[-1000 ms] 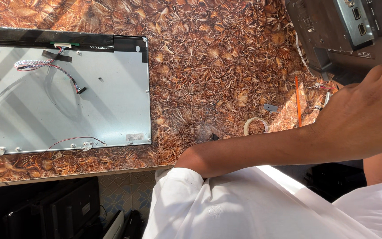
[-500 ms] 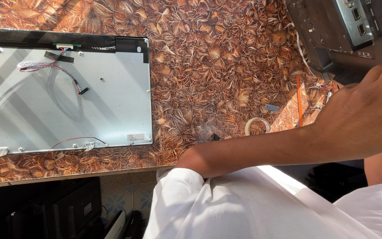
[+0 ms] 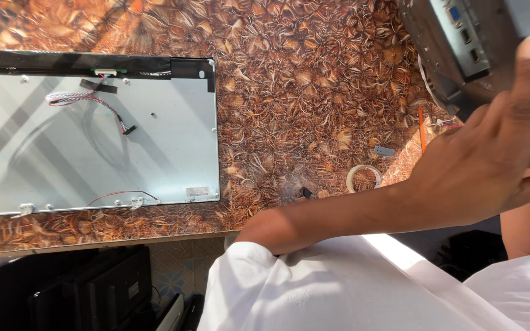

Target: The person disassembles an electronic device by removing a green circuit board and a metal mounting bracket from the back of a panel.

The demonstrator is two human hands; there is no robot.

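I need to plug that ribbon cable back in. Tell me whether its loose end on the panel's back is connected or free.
Free. The ribbon cable runs from the panel's top edge, and its dark end connector lies unattached on the bare metal.

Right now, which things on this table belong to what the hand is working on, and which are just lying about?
In hand:
- left hand, fingers up against the dark metal monitor casing
- its port panel faces the camera

Lying about:
- bare display panel, flat on the table, with a loose ribbon cable
- tape roll
- small grey part
- orange stick
- dark monitors below the table edge
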